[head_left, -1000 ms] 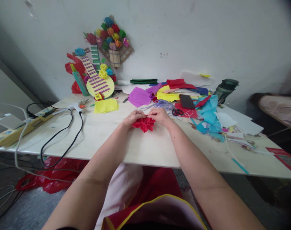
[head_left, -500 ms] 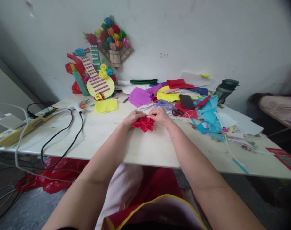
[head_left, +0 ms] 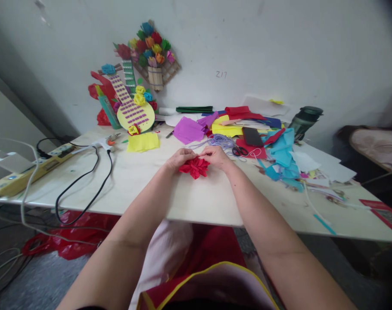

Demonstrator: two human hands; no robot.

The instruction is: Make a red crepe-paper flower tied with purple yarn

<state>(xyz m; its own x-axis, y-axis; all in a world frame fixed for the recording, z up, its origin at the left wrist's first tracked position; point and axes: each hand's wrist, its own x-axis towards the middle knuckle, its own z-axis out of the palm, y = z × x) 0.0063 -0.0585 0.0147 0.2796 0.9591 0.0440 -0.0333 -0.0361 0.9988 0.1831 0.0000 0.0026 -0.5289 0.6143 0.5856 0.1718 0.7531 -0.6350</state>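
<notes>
A red crepe-paper flower (head_left: 194, 167) lies on the pale table (head_left: 189, 198) in front of me. My left hand (head_left: 178, 157) has its fingers curled on the flower's left and top edge. My right hand (head_left: 217, 156) pinches the flower's upper right petals. Both hands meet just above the flower. Behind them lies a tangle of lilac string (head_left: 219, 140) and black-handled scissors (head_left: 239, 151).
Coloured paper sheets in purple (head_left: 188, 130), yellow (head_left: 142, 142), red and blue (head_left: 281, 153) cover the back and right of the table. A dark phone (head_left: 251, 136), a green bottle (head_left: 304, 119), a paper guitar (head_left: 131, 110), a power strip (head_left: 28, 170) and black cables (head_left: 82, 181) stand around.
</notes>
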